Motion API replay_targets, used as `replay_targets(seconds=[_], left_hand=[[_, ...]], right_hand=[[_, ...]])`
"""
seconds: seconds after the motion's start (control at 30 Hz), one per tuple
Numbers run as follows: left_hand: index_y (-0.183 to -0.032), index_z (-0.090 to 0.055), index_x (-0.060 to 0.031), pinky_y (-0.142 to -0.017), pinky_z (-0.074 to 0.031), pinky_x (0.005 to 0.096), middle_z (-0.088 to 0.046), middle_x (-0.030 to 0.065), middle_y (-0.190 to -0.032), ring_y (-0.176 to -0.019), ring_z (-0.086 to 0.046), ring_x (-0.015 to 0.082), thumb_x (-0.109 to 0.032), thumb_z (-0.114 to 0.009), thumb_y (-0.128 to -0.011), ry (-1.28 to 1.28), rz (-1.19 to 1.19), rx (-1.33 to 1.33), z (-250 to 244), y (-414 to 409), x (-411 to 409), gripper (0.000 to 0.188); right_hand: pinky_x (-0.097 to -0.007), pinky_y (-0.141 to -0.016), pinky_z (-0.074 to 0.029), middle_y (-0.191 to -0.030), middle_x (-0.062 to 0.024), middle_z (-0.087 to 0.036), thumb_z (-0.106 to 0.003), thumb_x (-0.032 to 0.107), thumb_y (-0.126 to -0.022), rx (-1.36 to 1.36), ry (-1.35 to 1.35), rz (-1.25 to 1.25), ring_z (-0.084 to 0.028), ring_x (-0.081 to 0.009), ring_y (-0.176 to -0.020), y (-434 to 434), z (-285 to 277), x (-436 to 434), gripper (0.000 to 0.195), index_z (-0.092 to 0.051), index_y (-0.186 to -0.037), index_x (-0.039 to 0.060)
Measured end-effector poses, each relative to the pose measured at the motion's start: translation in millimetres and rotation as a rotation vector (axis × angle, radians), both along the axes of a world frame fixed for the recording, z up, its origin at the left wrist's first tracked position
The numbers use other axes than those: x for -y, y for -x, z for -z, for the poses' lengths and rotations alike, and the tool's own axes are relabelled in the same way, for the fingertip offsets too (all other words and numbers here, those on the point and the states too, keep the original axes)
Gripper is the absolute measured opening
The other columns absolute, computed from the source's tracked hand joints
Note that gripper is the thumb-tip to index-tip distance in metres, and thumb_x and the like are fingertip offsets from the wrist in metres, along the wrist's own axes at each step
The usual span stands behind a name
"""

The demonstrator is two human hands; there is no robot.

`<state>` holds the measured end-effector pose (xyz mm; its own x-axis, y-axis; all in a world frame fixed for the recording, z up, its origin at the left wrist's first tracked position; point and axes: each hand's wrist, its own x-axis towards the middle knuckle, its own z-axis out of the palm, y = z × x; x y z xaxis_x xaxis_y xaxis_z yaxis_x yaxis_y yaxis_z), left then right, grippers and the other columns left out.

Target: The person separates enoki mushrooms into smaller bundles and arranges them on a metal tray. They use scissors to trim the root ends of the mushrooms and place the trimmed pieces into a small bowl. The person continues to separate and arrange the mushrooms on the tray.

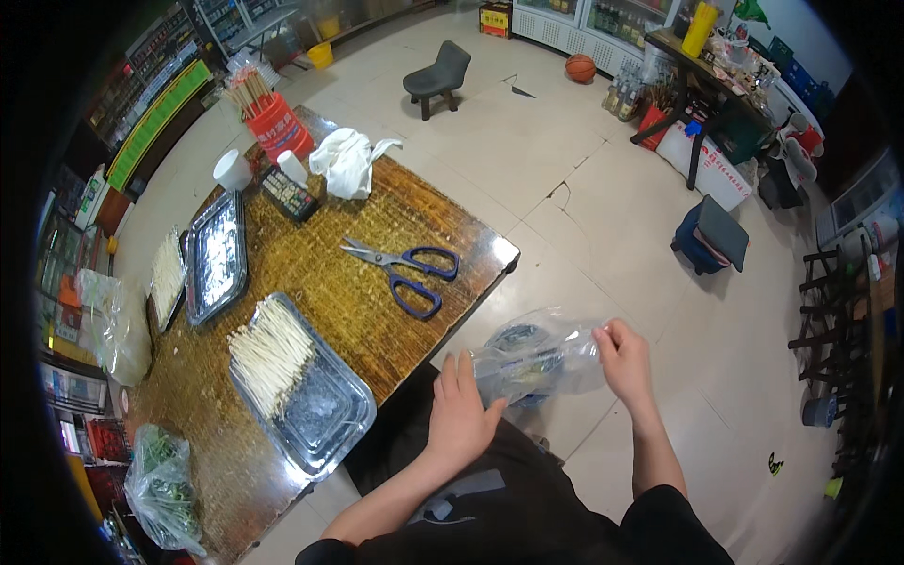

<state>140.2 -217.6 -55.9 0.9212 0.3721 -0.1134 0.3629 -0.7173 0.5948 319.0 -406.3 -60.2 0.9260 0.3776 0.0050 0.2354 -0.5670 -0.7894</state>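
Note:
A clear plastic bag (575, 353) is spread between my two hands, beside the table corner and above the floor. My right hand (627, 364) pinches its right end between thumb and fingers. At the left end, my left hand (462, 417) has hold of the bag's edge, its fingers pointing up and the thumb out to the side. Through the film shows a round container (522, 339) low down; its contents are blurred. On the wooden table (339, 311), enoki mushrooms (272, 353) fill the far half of a clear plastic tray (332, 417). Scissors (406, 268) with blue handles lie partly spread nearby.
The table also bears an empty-looking tray (217, 258), another tray of enoki (167, 275), bagged greens (166, 487), a remote control (288, 194), a white bag (349, 162) and a red bucket of sticks (279, 127). A low chair (438, 78) and a stool (710, 236) stand on the floor.

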Motion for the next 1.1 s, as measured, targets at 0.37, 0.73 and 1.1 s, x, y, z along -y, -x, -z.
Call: replay_targets(seconds=[0.37, 0.73, 1.1], left_hand=[[-0.108, -0.066, -0.0015, -0.089, -0.048, 0.0316, -0.069, 0.0082, -0.102, -0.097, -0.064, 0.0192, -0.021, -0.054, -0.096, 1.023, 0.037, 0.079, -56.6, -70.4, -46.2, 0.026], [-0.137, -0.039, 0.002, -0.1, -0.043, 0.0491, -0.053, 0.0231, -0.129, -0.117, -0.055, 0.0328, -0.046, -0.046, -0.096, 1.819, 0.095, 0.415, -119.5, -84.4, -116.9, 0.064], [-0.151, -0.008, -0.0097, -0.109, -0.032, 0.0432, -0.031, 0.0213, -0.149, -0.138, -0.029, 0.0329, -0.05, -0.063, -0.085, 1.172, 0.125, 0.226, -82.7, -54.9, -70.1, 0.095]], right_hand=[[-0.0353, -0.101, -0.036, -0.114, -0.0122, -0.059, -0.08, 0.034, -0.073, 0.28, -0.187, -0.379, -0.052, -0.0259, -0.113, -35.4, -88.3, 29.8, 0.076, -0.045, -0.134, 0.0073], [-0.0322, -0.083, -0.049, -0.103, -0.0056, -0.058, -0.065, 0.02, -0.089, -0.402, -0.227, -0.417, -0.061, -0.0171, -0.084, -112.6, -91.4, -5.5, 0.042, -0.053, -0.124, 0.0002], [-0.0495, -0.084, -0.054, -0.108, -0.0088, -0.056, -0.056, 0.03, -0.095, -0.824, -0.799, -0.141, -0.061, -0.0235, -0.095, -98.4, -69.4, -14.7, 0.04, -0.048, -0.126, 0.0052]])
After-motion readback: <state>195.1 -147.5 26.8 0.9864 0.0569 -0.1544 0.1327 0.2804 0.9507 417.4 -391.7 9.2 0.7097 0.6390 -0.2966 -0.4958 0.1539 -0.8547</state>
